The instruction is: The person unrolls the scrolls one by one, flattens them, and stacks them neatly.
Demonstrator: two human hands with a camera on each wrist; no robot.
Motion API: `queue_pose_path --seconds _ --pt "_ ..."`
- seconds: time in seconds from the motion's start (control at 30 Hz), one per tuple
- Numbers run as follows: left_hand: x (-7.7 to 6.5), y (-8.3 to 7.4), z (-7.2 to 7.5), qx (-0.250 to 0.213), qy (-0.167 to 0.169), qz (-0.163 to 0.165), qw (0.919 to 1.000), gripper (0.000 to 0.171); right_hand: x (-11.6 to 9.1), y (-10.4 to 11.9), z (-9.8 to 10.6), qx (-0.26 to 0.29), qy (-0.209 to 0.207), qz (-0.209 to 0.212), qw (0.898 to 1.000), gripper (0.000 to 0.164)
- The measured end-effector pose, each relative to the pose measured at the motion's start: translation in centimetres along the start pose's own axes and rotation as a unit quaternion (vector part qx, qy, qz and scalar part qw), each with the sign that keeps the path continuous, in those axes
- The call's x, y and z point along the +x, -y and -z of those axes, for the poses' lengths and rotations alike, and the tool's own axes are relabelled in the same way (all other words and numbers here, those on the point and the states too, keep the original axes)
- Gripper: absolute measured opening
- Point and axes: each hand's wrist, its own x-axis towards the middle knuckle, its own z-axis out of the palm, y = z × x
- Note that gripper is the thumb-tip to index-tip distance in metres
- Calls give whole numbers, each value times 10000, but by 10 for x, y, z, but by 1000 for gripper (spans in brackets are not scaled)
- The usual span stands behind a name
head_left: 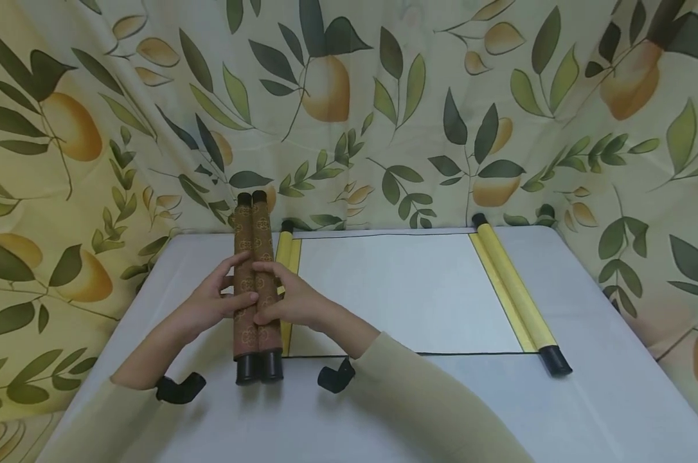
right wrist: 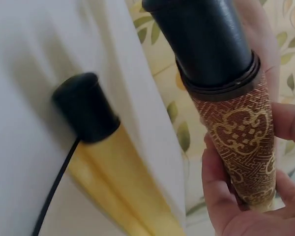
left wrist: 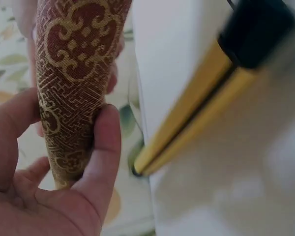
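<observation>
Both hands hold a brown scroll with gold brocade patterns and black end knobs, its left roll [head_left: 244, 238] and right roll [head_left: 263, 235] side by side. My left hand [head_left: 204, 305] grips the left roll; in the left wrist view the thumb and fingers curl round the brocade [left wrist: 78, 93]. Around the right roll curl the thumb and fingers of my right hand [head_left: 297, 297]. Its black knob [right wrist: 211, 44] shows large in the right wrist view. The pair stands over the left end of a yellow-edged scroll [head_left: 384, 289], which lies spread with its white sheet showing.
The spread scroll's right roller [head_left: 513, 283] lies slanted on the white-covered table [head_left: 603, 386], and its left roller [head_left: 283, 244] is partly hidden behind the brown rolls. A fruit-and-leaf patterned curtain [head_left: 407, 161] hangs behind the table. Black wrist mounts [head_left: 180, 388] sit by both sleeves.
</observation>
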Motion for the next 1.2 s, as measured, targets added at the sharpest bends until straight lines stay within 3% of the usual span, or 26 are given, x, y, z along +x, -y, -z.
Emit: queue_pose_path --seconds 0.2,0.37,0.6,0.87,1.2 --pt "22 -8 -30 -138 -96 -97 9998 75 -31 1 22 6 -117 38 9999 79" --pt "36 -19 -49 -384 -90 -215 9990 61 -42 -16 42 -153 -360 96 9992 80" --pt "37 -49 -68 -683 -11 -334 9971 55 -58 -23 59 -280 -563 168 9979 81" --pt "50 -55 -90 -936 -83 -466 9945 52 -88 -2 73 -193 -548 123 9982 78" --pt "67 -66 -115 -1246 -120 -982 9873 48 -99 -8 94 -201 -925 197 9953 79"
